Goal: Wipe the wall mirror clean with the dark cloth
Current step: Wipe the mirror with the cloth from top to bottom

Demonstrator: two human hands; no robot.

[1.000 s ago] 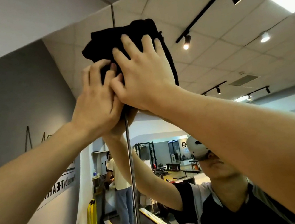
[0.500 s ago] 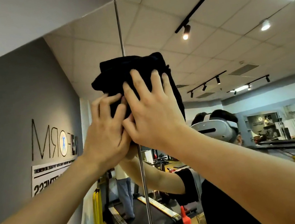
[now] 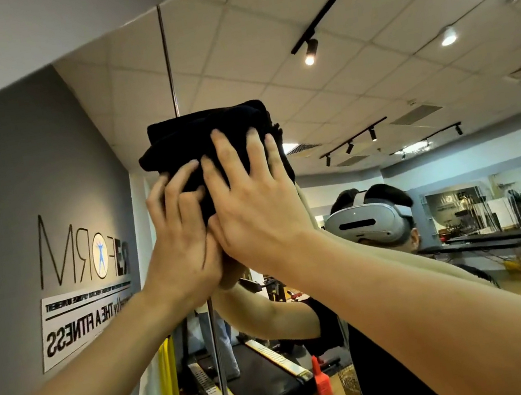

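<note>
A bunched dark cloth (image 3: 196,139) is pressed against the wall mirror (image 3: 357,103), over the vertical seam between two mirror panels. My left hand (image 3: 180,242) presses the cloth's lower left part with fingers spread and fairly straight. My right hand (image 3: 253,205) lies flat on the cloth's lower right part, fingers extended upward, its thumb side overlapping the left hand. Both arms reach up and forward. The lower part of the cloth is hidden behind my hands.
The mirror seam (image 3: 166,57) runs from the ceiling edge down past the cloth. The mirror reflects a gym: a grey wall with a reversed sign (image 3: 80,250), a treadmill (image 3: 257,382), ceiling lights, and a person wearing a white headset (image 3: 368,223).
Both hands have slid the cloth downward along the seam from near the mirror's top edge. The view has tilted lower, showing more of the reflected room.
</note>
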